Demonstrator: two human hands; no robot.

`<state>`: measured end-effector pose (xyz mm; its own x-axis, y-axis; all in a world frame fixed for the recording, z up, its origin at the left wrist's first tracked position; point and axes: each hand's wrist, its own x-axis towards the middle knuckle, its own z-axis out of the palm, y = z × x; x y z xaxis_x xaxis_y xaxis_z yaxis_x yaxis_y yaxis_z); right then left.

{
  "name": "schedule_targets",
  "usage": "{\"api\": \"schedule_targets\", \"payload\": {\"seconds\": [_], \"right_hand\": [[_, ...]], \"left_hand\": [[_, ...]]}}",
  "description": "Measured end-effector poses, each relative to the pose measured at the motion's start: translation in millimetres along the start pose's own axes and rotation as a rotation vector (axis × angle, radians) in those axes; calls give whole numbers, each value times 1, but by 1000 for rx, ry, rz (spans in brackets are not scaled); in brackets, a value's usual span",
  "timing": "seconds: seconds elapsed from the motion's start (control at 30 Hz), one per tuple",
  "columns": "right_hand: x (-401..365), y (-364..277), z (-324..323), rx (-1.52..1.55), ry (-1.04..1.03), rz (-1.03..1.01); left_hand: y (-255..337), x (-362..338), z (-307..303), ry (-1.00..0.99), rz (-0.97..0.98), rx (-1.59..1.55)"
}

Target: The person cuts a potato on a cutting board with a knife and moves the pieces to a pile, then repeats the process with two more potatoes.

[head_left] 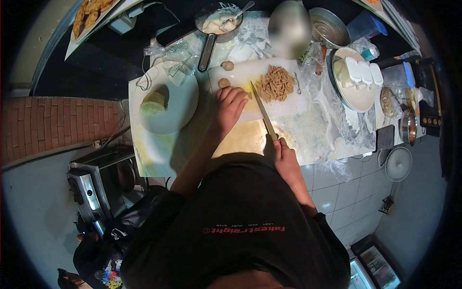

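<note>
My right hand [286, 161] is wrapped round the handle of a long kitchen knife [262, 108], whose blade points away from me over the white cutting board [248, 72]. On the board, left of the blade, my left hand [230, 108] has its fingers bent and pressed down on a small brown food piece [249, 95], mostly hidden under the fingertips. To the right of the blade lies a heap of brown cut strips [275, 84]. Two round, brownish balls, one nearer [224, 83] and one farther [227, 65], rest on the board's left side.
A large pale plate [180, 108] with a green-yellow lump stands at left. Behind are a black-handled pan [208, 50] with creamy contents and a metal bowl [332, 29]. White containers [358, 71] sit on a plate at right. Plastic bags [315, 55] lie beside the board.
</note>
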<state>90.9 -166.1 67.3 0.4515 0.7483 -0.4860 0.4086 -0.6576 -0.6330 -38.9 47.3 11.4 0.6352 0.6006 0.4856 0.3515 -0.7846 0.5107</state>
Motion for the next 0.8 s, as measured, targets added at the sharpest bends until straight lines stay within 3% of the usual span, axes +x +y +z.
{"api": "schedule_targets", "payload": {"seconds": [0.8], "right_hand": [[13, -13, 8, -298, 31, -43]], "left_hand": [[5, -15, -1, -97, -9, 8]]}}
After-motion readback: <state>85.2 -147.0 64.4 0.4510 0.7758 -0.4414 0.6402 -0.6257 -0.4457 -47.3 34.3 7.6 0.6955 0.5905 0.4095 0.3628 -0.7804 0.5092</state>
